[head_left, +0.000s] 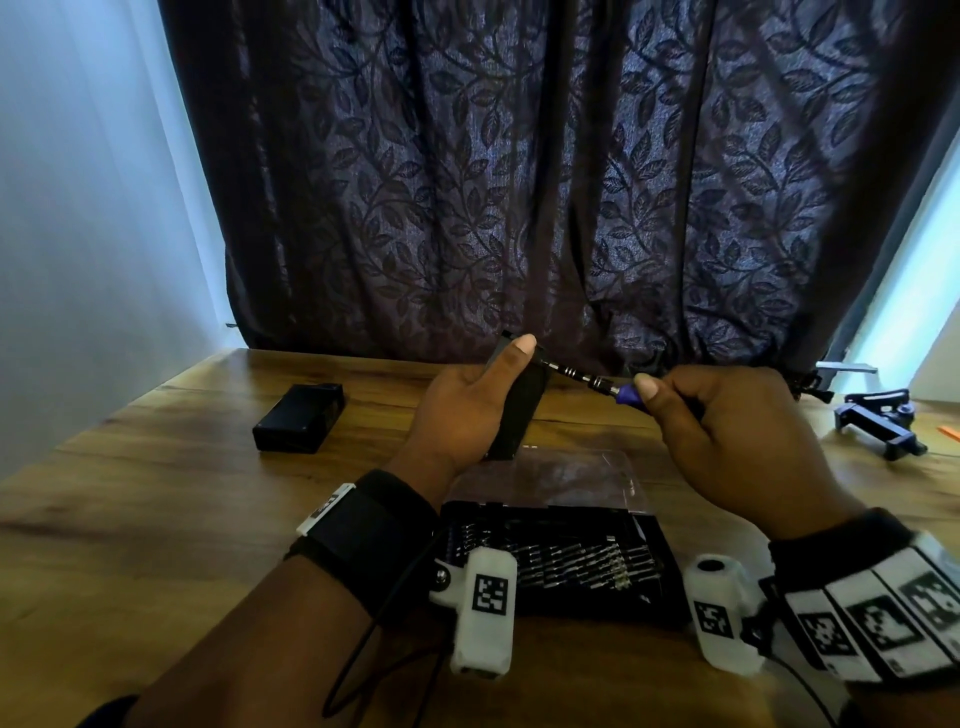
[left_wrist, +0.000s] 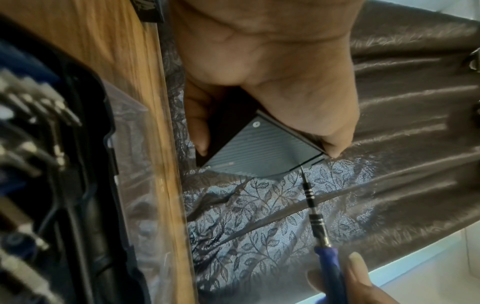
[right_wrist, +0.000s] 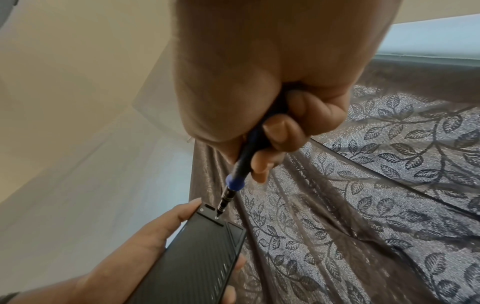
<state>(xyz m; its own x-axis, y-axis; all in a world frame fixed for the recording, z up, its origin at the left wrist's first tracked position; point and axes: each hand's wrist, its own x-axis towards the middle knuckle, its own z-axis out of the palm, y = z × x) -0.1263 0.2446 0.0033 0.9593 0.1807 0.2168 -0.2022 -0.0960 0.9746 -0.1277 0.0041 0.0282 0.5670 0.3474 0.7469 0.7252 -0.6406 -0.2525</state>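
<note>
Resting in left hand (head_left: 460, 413): ribbed case (head_left: 518, 415)

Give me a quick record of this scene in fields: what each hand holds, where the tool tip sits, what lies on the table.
Left hand: grips black ribbed enclosure
Right hand: grips blue-handled screwdriver
Tip: on a corner screw at the enclosure's end
On table: open bit case near the wrists; black box to the left; dark clamp far right
</note>
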